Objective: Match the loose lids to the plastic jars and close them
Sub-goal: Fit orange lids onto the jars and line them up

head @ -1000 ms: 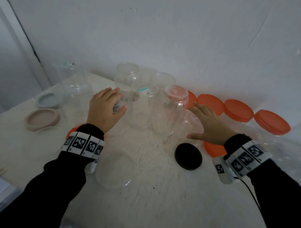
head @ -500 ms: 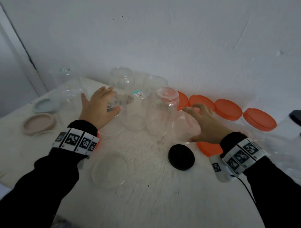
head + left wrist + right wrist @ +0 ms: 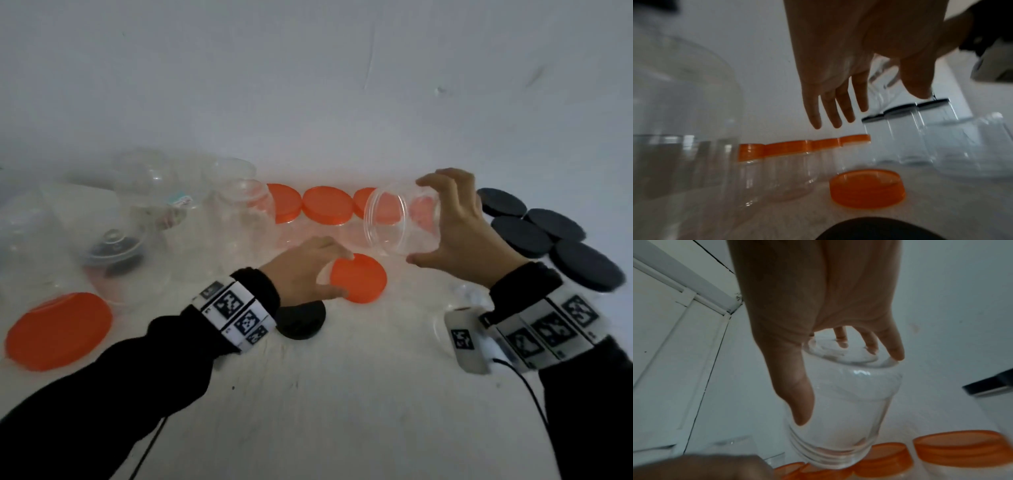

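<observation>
My right hand (image 3: pixel 418 221) holds a clear open jar (image 3: pixel 387 219) in the air, tipped on its side with the mouth to the left. In the right wrist view the right hand (image 3: pixel 849 389) has its fingertips on the jar's (image 3: pixel 838 410) base and the thumb along its wall. A small loose orange lid (image 3: pixel 359 278) lies flat on the table just below the jar. My left hand (image 3: pixel 334 274) reaches over its left edge. The left wrist view shows the left hand (image 3: pixel 869 110) with straight fingers above the lid (image 3: pixel 867 188), not gripping it.
Orange-lidded jars (image 3: pixel 327 205) line the back wall and black-lidded jars (image 3: pixel 534 226) stand at the right. Open clear jars (image 3: pixel 233 222) crowd the left. A large orange lid (image 3: pixel 58 330) lies front left and a black lid (image 3: pixel 301 320) lies under my left wrist.
My right hand has picked up a clear jar and tipped it sideways. My left hand has left the jar at the left and moved right, over the small orange lid.
</observation>
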`<move>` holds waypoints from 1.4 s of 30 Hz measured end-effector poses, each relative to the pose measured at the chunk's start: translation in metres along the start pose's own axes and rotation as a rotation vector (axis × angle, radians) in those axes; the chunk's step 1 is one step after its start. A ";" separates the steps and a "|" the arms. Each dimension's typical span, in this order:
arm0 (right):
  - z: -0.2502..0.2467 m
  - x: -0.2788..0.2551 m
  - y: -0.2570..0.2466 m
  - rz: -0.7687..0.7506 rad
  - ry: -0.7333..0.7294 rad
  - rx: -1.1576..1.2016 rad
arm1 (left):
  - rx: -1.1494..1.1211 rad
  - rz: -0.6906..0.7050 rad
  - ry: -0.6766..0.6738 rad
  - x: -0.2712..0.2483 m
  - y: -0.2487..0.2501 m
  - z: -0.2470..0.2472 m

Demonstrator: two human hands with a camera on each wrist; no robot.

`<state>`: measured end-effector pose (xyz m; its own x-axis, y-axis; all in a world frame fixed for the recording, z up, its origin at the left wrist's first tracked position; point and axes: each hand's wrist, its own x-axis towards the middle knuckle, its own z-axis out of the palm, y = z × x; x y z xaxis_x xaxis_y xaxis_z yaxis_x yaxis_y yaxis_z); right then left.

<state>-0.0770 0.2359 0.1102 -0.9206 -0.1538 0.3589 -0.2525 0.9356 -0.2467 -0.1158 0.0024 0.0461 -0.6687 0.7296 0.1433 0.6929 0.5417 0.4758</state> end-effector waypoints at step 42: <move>-0.022 -0.105 -0.009 0.167 -0.021 0.215 | 0.031 -0.356 -0.003 0.003 0.019 0.032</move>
<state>0.0290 0.2503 0.0946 -0.9602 -0.0116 0.2789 -0.1520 0.8597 -0.4876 -0.0957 0.0284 0.0275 -0.8689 0.4941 -0.0289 0.4248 0.7745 0.4687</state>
